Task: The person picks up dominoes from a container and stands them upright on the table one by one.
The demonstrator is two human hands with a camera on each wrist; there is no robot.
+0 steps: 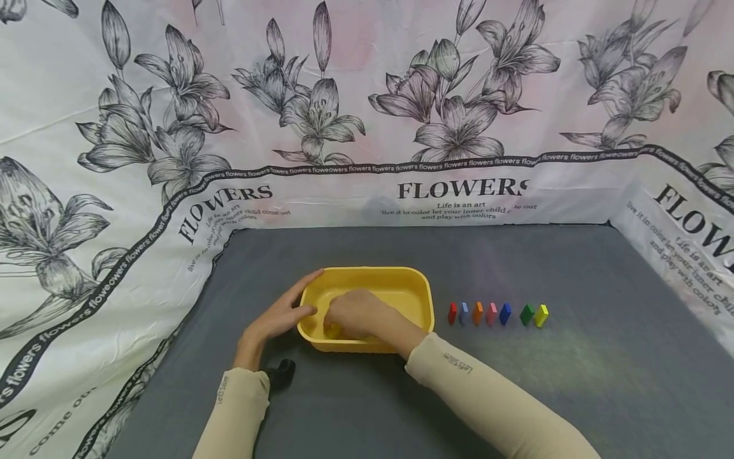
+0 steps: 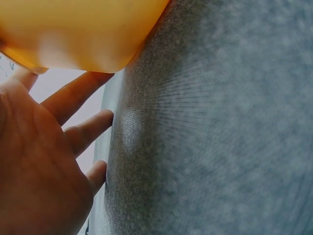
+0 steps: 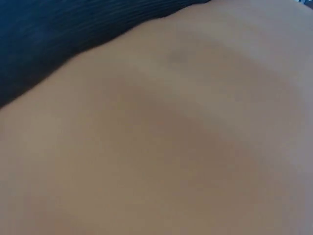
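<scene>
A yellow plastic tub (image 1: 401,275) with rounded corners sits on the dark grey tabletop in the head view. My left hand (image 1: 281,315) touches its left end, thumb at the rim and index finger at the far corner. The left wrist view shows that hand (image 2: 39,156) with straight, spread fingers against the tub's outer wall (image 2: 93,34). My right hand (image 1: 361,313) reaches down inside the tub, its fingertips mostly hidden. Something yellow shows below those fingers; I cannot tell whether it is held. Blurred skin of the right hand (image 3: 161,127) fills the right wrist view.
Right of the tub stands a row of small upright blocks: red (image 1: 452,313), light blue, orange (image 1: 478,313), pink, blue (image 1: 504,313), then after a gap green (image 1: 526,313) and yellow (image 1: 541,315). A black object (image 1: 282,373) lies beside the left wrist. Flower-printed cloth (image 1: 344,197) surrounds the table.
</scene>
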